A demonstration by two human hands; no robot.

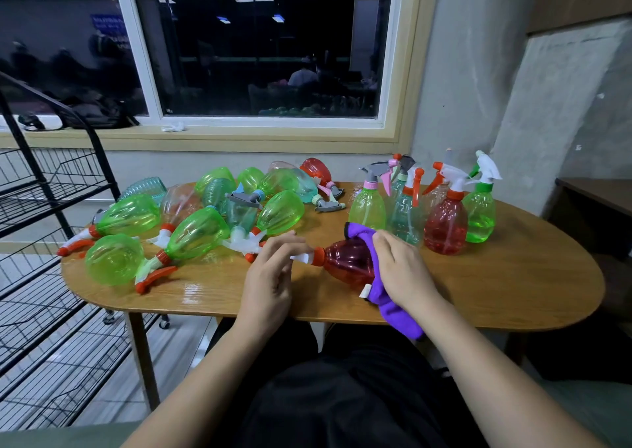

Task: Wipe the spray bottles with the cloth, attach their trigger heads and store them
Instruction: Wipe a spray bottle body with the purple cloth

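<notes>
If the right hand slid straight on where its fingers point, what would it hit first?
Probably the leftmost upright pale green plastic spray bottle, though depth is unclear.

We see both forearms bare, coming up from the bottom edge and converging: left forearm (205, 375) from lower left, right forearm (489, 355) from lower right. Left hand (270, 276): back toward the camera, fingers (287, 242) curled, pinching the white trigger head (302, 258) of the red bottle (345, 259). Right hand (402, 269): palm down, fingers curled over the purple cloth (393, 310), pressing it onto the bottle's body. Hands near each other, not touching — both wrists look roughly straight.
</notes>
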